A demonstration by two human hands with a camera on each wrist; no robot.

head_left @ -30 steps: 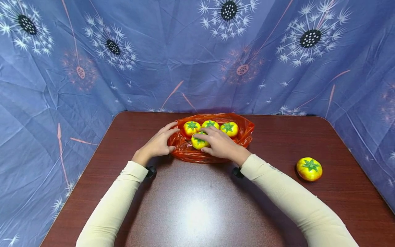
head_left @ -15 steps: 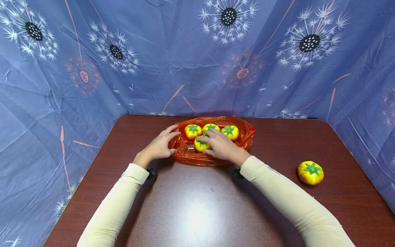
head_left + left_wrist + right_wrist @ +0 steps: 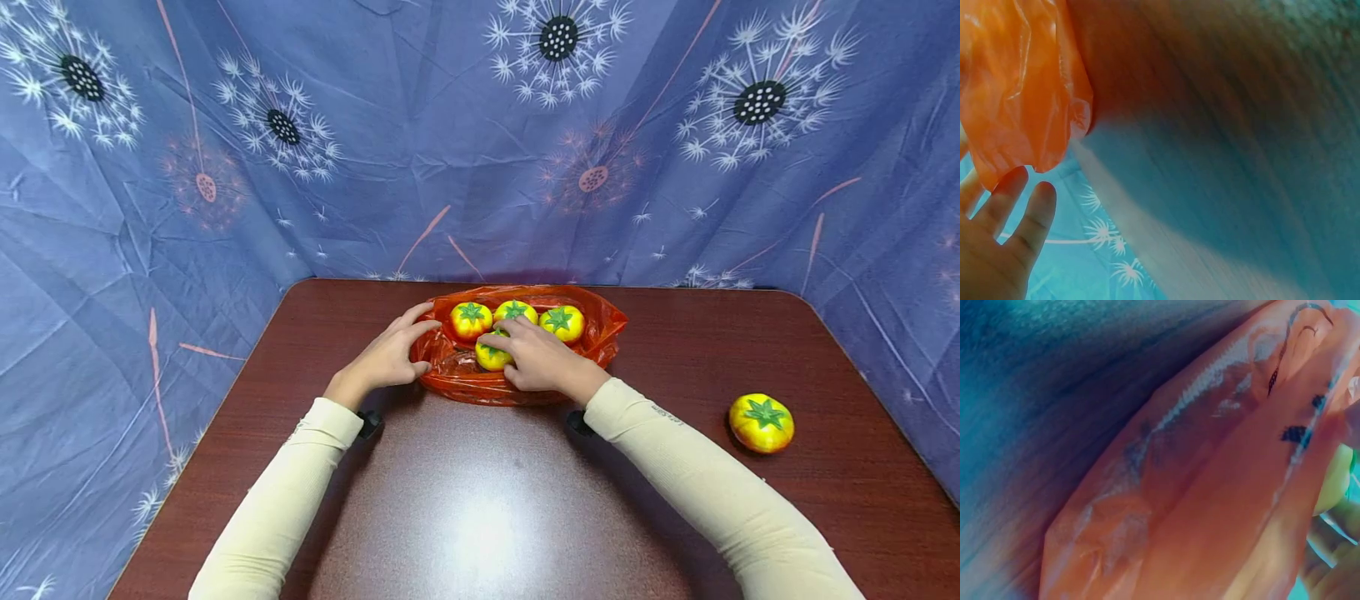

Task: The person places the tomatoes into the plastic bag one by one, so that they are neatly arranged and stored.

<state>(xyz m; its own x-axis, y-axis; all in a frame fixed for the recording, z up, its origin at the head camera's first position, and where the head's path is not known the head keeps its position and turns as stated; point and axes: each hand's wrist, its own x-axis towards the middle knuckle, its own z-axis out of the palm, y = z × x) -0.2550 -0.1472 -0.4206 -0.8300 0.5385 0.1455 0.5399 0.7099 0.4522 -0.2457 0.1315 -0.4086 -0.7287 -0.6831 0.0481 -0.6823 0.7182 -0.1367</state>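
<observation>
An opened red plastic bag [image 3: 465, 388] lies near the table's far edge. Inside it are several yellow, persimmon-like fruits with green star-shaped tops; three of them, a left one [image 3: 471, 322], a middle one [image 3: 516, 310] and a right one [image 3: 562, 324], line the back. My right hand [image 3: 546, 360] holds the front persimmon [image 3: 491, 359], thumb on the near side and fingers over its top, partly covering it. At the bag's left edge, my left hand [image 3: 384, 353] touches the plastic with spread fingers [image 3: 1036, 209]. The right wrist view is mostly filled by the bag's wall [image 3: 1210, 494].
Another persimmon [image 3: 761, 423] sits alone on the brown table [image 3: 675, 350], right of the bag. A blue curtain [image 3: 420, 142] with dandelion prints hangs behind the table and along its sides. Glare brightens the table's front middle.
The head view has shifted slightly, so the scene sits a little lower in it. Both hands, the bag and the fruits keep about the same places relative to one another.
</observation>
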